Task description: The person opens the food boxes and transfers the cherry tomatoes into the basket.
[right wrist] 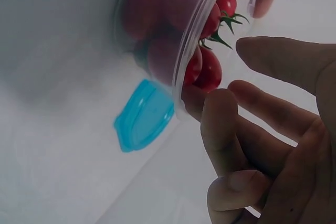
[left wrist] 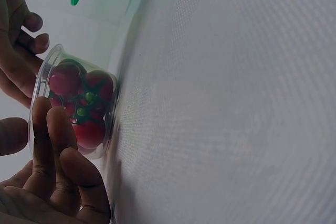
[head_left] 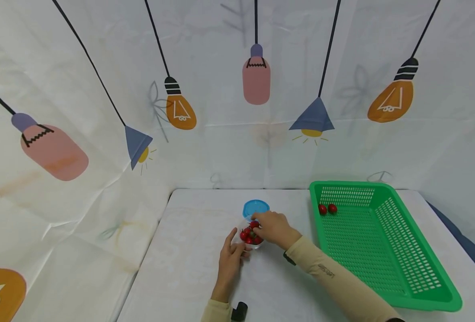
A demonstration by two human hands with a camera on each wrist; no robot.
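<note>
A small clear plastic tub [head_left: 257,246] of cherry tomatoes [head_left: 247,234] with green stems stands on the white table. My left hand [head_left: 229,261] lies along its near left side, and the fairly straight fingers [left wrist: 63,135] touch the outer wall in the left wrist view. From the right, my right hand [head_left: 276,229] reaches over the rim. One fingertip dips inside beside a tomato [right wrist: 210,69], while the thumb [right wrist: 262,53] stays apart from that fruit. No tomato appears gripped. Behind the tub lies its blue lid [head_left: 255,207].
To the right sits a large green perforated basket [head_left: 422,232], with two tomatoes [head_left: 327,209] in its far left corner. A white cloth wall [head_left: 221,147] printed with lamps rises behind the table. My right forearm passes over the space before the basket.
</note>
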